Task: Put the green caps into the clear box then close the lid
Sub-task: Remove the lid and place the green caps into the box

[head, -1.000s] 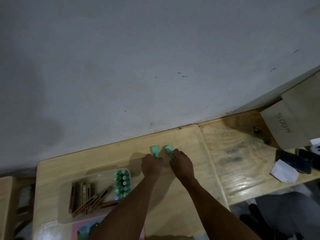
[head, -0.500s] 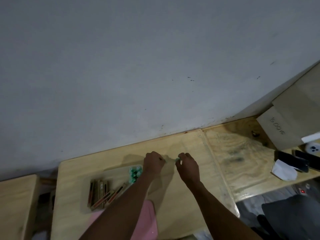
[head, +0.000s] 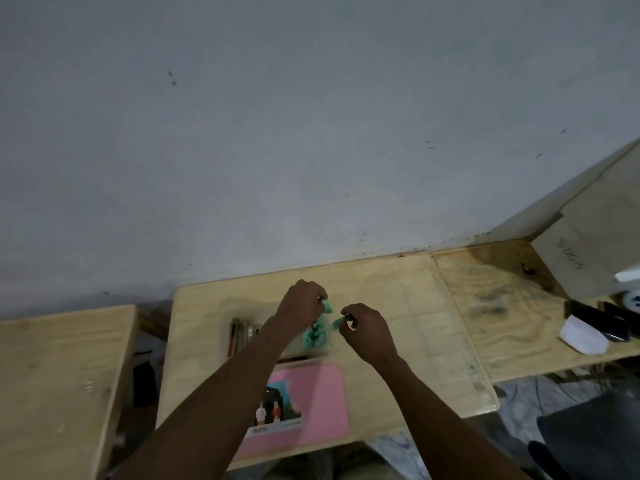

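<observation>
Two hands over the clear box (head: 298, 348), a green cap in each.
The box sits toward the back edge of the wooden worktop (head: 398, 306), with brown sticks (head: 239, 336) at its left end and a cluster of green caps (head: 315, 336) at its right. The left hand (head: 303, 306), fingers curled, pinches a green cap (head: 327, 308) above the cluster. Just beside it, the right hand (head: 369, 332) pinches a second cap (head: 337, 322) at its fingertips. A pink board (head: 318, 403) lies by the front edge.

Grey scuffed wall (head: 311, 133) behind pale plywood table (head: 398, 306); second wooden table (head: 52, 375) left; dim light.
</observation>
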